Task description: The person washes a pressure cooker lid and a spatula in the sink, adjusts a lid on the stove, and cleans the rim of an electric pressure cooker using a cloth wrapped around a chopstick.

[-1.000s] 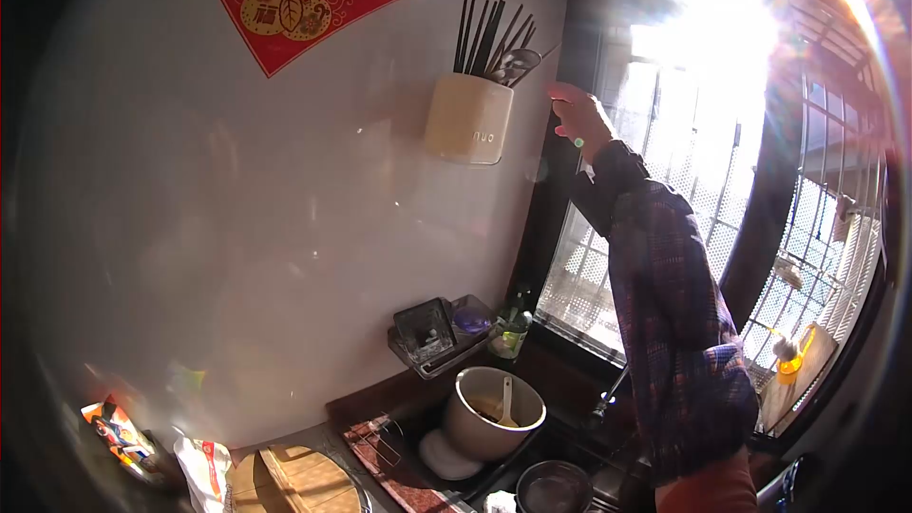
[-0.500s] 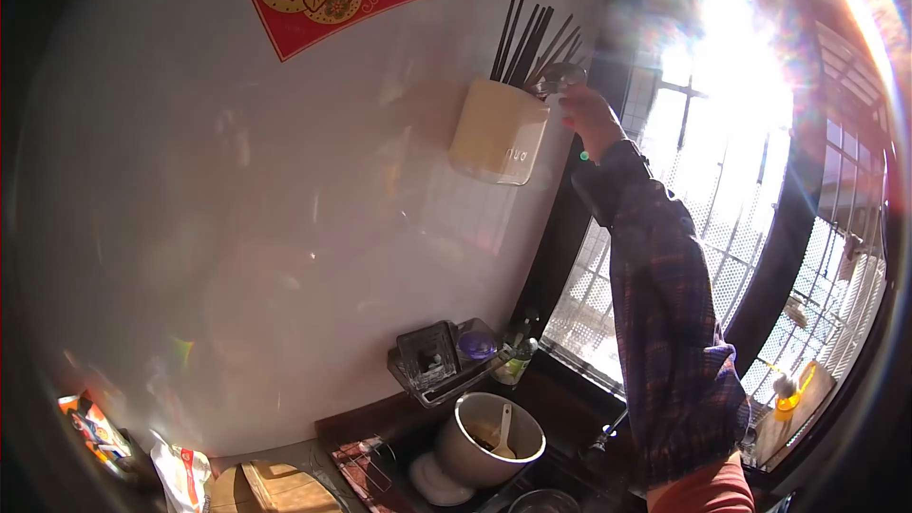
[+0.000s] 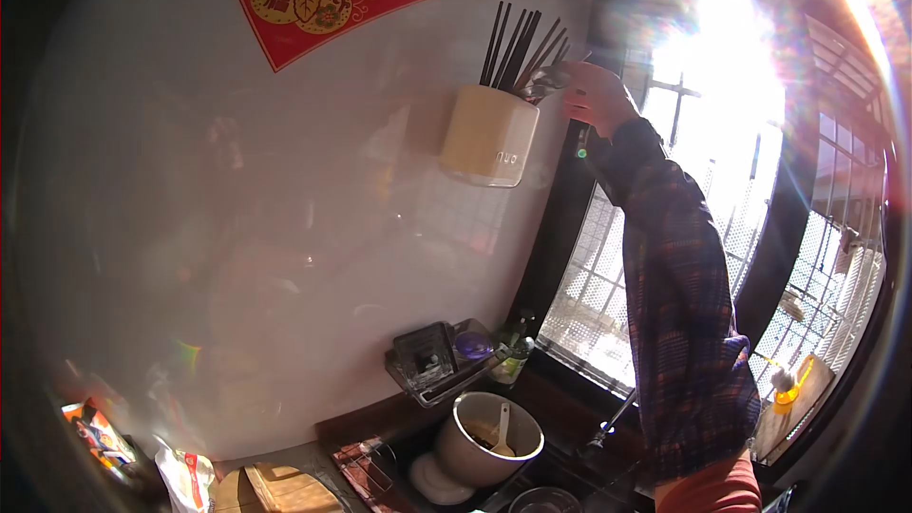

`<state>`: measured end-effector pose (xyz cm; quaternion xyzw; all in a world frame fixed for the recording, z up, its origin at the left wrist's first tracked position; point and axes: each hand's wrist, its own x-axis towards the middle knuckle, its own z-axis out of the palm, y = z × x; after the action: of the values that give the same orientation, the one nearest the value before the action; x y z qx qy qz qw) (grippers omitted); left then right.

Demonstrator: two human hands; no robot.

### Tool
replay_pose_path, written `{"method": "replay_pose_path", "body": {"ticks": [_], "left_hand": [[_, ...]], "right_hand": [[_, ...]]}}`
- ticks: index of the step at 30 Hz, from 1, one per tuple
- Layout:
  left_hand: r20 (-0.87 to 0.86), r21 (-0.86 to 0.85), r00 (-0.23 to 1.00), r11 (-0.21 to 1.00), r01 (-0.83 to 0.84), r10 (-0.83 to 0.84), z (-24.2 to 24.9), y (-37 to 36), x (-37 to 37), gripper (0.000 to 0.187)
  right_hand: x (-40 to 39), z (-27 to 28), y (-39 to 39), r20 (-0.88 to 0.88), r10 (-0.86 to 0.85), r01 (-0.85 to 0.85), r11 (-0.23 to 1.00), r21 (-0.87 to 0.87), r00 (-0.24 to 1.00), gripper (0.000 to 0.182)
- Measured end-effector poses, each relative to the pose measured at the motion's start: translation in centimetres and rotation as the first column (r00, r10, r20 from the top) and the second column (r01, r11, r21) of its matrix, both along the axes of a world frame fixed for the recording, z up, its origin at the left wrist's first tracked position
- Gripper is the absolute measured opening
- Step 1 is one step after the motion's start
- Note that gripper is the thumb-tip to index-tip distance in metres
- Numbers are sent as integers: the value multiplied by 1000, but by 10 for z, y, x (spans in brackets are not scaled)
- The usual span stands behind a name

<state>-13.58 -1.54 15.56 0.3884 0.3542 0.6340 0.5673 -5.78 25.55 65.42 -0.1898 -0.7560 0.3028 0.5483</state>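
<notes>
High on the wall, my right hand [image 3: 600, 97] reaches to the right rim of a cream utensil holder [image 3: 487, 137]. Its fingers are closed at the shiny bowl of a metal spoon [image 3: 545, 84]; backlight makes the fingertips hard to see. Dark chopsticks [image 3: 509, 46] stand upright and tilted in the holder, left of the hand. The arm wears a dark plaid sleeve [image 3: 682, 294]. My left hand is out of view.
Below are a pot [image 3: 462, 437] with a pale ladle [image 3: 503, 429] inside, a dark rack [image 3: 439, 361], a bottle [image 3: 516, 357], a faucet [image 3: 600, 435] and wooden boards [image 3: 285, 489]. A bright barred window [image 3: 608, 294] is at right; a red decoration [image 3: 351, 0] hangs above.
My right hand has shifted slightly right relative to the holder and turned, with its back now more raised. The view has moved a little; the things below stay in place.
</notes>
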Motion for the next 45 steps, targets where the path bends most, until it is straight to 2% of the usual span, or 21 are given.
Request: {"method": "replay_pose_path", "body": {"ticks": [1, 4, 7, 11, 13, 14, 15, 17, 21, 23, 26, 28, 30, 32, 37, 38, 39, 41, 42, 43, 45], "left_hand": [[0, -2, 1000, 1000, 0, 0, -1, -1, -1, 26], [0, -4, 1000, 1000, -4, 4, -2, -5, 0, 26], [4, -10, 1000, 1000, 1, -1, -4, -10, 0, 26], [7, -22, 1000, 1000, 7, -7, -5, -17, 0, 26], [5, -24, 1000, 1000, 9, -9, -5, -18, 1, 26], [2, -24, 1000, 1000, 15, -15, -5, -19, 1, 26], [-1, -21, 1000, 1000, 19, -19, -4, -20, 2, 26], [-3, -17, 1000, 1000, 25, -25, -3, -21, 4, 26], [-7, -15, 999, 999, 41, -42, -6, -26, 12, 26], [-17, -13, 998, 998, 61, -61, -9, -28, 19, 26], [-45, 5, 995, 996, 88, -88, -10, -37, 39, 26], [-83, 8, 989, 992, 123, -122, -12, -49, 58, 26], [-138, 7, 975, 984, 176, -173, -13, -69, 81, 26], [-217, 5, 945, 968, 251, -243, -12, -84, 107, 26], [-362, -239, 764, 846, 477, -534, 18, -135, 203, 23], [-424, 124, 869, 934, 336, -256, -18, -138, 231, 23], [-624, -350, 550, 828, 438, -555, 9, -144, 231, 33], [-399, -196, 707, 807, 556, -584, 7, -152, 278, 22], [-475, -261, 524, 681, 684, -707, 12, -152, 293, 19], [-460, -189, 501, 633, 751, -733, 21, -168, 326, 17], [-655, -290, 105, 377, 880, -749, 38, -176, 361, 28]], "right_hand": [[-2, 2, -5, 2, 1, -1, 1000, -1, 1000, 32], [-12, 12, 1, -107, -133, 167, 879, 447, 985, 27], [-22, 33, 31, -165, -399, 430, 801, 416, 902, 35], [-21, 52, 37, -190, -414, 454, 763, 460, 890, 37], [-24, 57, -3, -368, -640, 731, 507, 457, 674, 35], [-20, 62, -11, -375, -471, 601, 660, 452, 799, 36], [-13, 71, -17, -383, -479, 612, 649, 451, 790, 36], [1, 90, -31, -371, -157, 342, 789, 510, 915, 35], [60, 80, -80, -518, 70, 210, 862, 462, 852, 38], [107, 51, -98, -409, 369, -79, 815, 574, 835, 40], [144, -44, -158, -449, 229, 23, 872, 490, 864, 24], [176, -131, -188, -189, 235, -182, 948, 260, 954, 31], [192, -222, -238, -265, 198, -266, 929, -256, 944, 25], [223, -300, -271, -325, 180, -332, 797, -506, 928, 22], [343, -401, -360, -491, -152, -192, 791, -581, 858, 25], [366, -407, -387, -531, -286, -62, 836, -545, 798, 33], [396, -417, -410, -178, -597, 526, 786, -324, 782, 38], [449, -431, -467, 97, -823, 730, 545, 414, 559, 35], [454, -432, -505, 324, -697, 654, 715, 245, 640, 34], [451, -447, -525, 288, -639, 696, 693, -187, 713, 20], [470, -468, -565, 350, -592, 687, 648, -328, 726, 18]]}}
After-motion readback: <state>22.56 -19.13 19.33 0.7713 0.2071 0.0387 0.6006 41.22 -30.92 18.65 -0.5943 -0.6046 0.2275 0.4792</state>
